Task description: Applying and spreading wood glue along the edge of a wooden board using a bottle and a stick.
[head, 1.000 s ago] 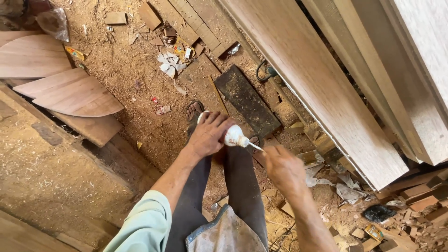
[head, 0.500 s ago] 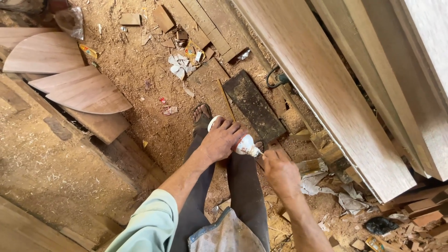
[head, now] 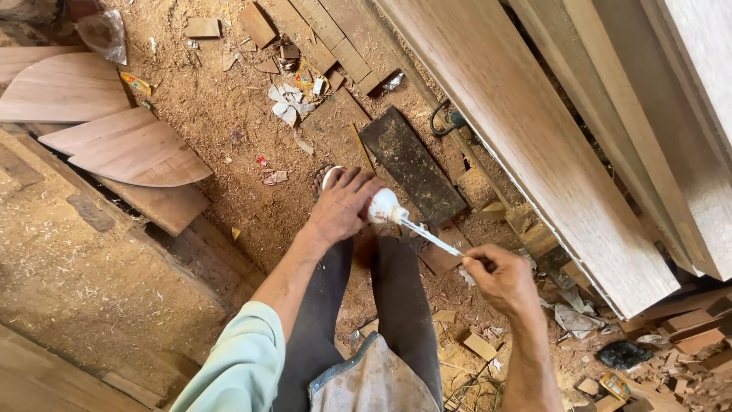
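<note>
Left hand: our left hand (head: 345, 204) is wrapped over a small white container (head: 381, 206), fingers closed around it; the container's white rim peeks out at both sides of the hand
Right hand: our right hand (head: 503, 278) pinches the near end of a thin pale stick (head: 431, 237), thumb and fingers closed on it
Stick: it slants up and left from the right hand to the container, its far end touching the container's mouth; the white on it we cannot identify
Container's place: under the left hand, above our dark trouser legs (head: 366, 313), left of and higher than the right hand, near it but apart
Sleeve: a pale green sleeve (head: 236, 370) covers the left forearm
Below: a bare foot (head: 324, 179) shows just beyond the left hand, on the sawdust-strewn floor (head: 221, 114)
Nearby: a dark flat board (head: 412, 164) lies just past the container; small offcut blocks (head: 476, 345) sit near the right wrist
Further out: curved wooden panels (head: 126, 149) lie at the left; long planks (head: 534, 145) lean across the right
</note>
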